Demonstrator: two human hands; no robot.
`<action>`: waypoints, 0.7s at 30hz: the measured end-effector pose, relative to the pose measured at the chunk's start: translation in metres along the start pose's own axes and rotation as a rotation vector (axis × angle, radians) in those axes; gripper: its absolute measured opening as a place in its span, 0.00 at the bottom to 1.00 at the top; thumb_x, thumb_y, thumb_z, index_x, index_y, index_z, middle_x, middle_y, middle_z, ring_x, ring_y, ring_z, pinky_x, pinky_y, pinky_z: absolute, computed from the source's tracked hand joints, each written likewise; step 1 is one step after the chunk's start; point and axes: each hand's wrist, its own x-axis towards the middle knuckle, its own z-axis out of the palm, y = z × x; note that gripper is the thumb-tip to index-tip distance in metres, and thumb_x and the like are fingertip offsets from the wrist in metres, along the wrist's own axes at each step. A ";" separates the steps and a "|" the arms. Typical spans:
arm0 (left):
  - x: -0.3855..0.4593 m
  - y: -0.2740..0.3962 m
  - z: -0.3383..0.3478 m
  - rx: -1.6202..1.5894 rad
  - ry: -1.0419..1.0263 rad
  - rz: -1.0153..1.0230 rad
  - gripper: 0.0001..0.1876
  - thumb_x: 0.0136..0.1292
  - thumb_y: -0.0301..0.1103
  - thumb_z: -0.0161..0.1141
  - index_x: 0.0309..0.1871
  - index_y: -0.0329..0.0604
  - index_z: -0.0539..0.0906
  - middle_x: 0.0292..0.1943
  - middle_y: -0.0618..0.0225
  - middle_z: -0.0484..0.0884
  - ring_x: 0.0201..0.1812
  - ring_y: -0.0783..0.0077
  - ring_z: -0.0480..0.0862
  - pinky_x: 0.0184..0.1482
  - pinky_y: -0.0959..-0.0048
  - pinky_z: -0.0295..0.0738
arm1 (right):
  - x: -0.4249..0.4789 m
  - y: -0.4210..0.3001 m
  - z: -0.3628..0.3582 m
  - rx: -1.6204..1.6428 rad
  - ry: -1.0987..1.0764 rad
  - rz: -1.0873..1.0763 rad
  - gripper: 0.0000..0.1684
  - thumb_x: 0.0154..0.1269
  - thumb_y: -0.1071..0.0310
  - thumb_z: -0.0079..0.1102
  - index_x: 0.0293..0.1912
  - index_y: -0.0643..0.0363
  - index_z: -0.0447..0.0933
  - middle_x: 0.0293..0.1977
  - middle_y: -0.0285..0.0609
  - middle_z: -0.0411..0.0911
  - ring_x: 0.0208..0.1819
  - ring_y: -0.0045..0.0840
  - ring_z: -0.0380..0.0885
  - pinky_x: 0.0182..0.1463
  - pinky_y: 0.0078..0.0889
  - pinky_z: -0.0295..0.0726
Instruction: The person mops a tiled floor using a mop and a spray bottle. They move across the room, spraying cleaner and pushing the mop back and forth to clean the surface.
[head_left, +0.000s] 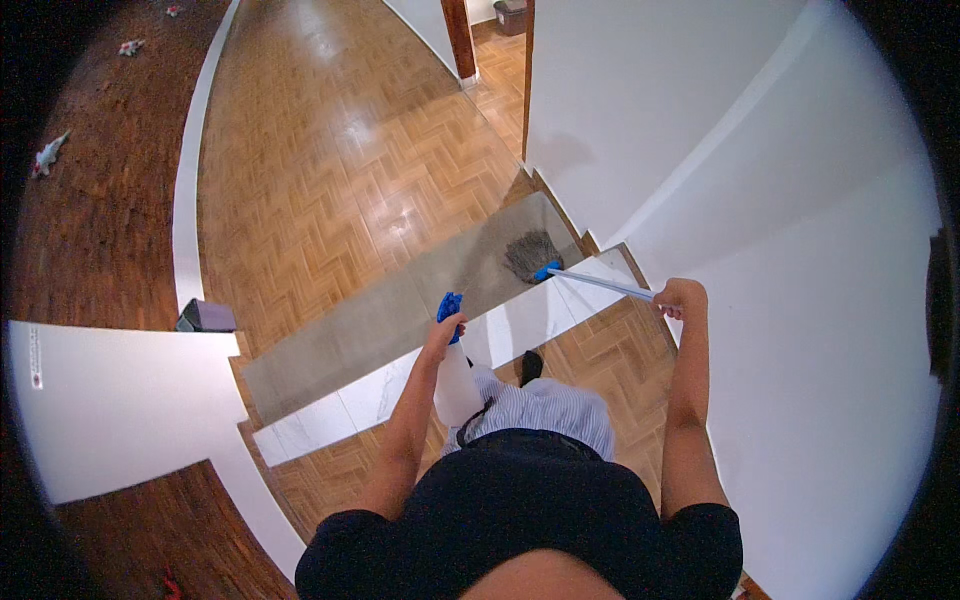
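Observation:
My left hand (448, 334) grips a white spray bottle (456, 386) just below its blue trigger head (449, 306), with the nozzle pointing forward. The bottle hangs in front of my left thigh. Out to the right, my right hand (682, 295) is closed around the pale pole (607, 283) of a mop. The pole slopes down to a blue mop socket (547, 271). Grey mop strands (531, 255) spread over the right part of a grey step (360, 334), close to its white marble-look edging (375, 390).
A white wall (780, 285) runs close on my right. Herringbone wood-look floor (360, 165) extends ahead to a doorway (495, 90). To the left are a low white wall (135, 382), a small dark box-like object (210, 316) and a dark brown surface (112, 217) with white-and-red fish shapes.

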 end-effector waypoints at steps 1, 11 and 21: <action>0.002 -0.003 0.005 0.010 -0.018 -0.015 0.11 0.41 0.39 0.54 0.23 0.41 0.74 0.17 0.70 0.72 0.20 0.78 0.72 0.26 0.81 0.65 | 0.001 0.004 -0.004 0.042 -0.001 -0.006 0.12 0.40 0.64 0.54 0.16 0.64 0.71 0.07 0.36 0.63 0.08 0.18 0.60 0.10 0.22 0.59; 0.002 -0.026 0.005 0.077 0.006 0.015 0.08 0.41 0.38 0.55 0.21 0.46 0.72 0.19 0.74 0.71 0.23 0.81 0.70 0.28 0.82 0.63 | 0.023 0.004 -0.034 -0.065 -0.083 0.000 0.16 0.47 0.60 0.49 0.18 0.64 0.72 0.07 0.36 0.63 0.08 0.17 0.59 0.10 0.21 0.57; -0.047 -0.036 -0.037 -0.091 0.145 0.060 0.06 0.40 0.35 0.54 0.18 0.45 0.71 0.17 0.73 0.70 0.20 0.79 0.69 0.25 0.82 0.63 | 0.057 -0.041 -0.051 -0.091 -0.118 -0.015 0.16 0.47 0.61 0.49 0.18 0.65 0.71 0.11 0.42 0.67 0.09 0.19 0.59 0.12 0.22 0.60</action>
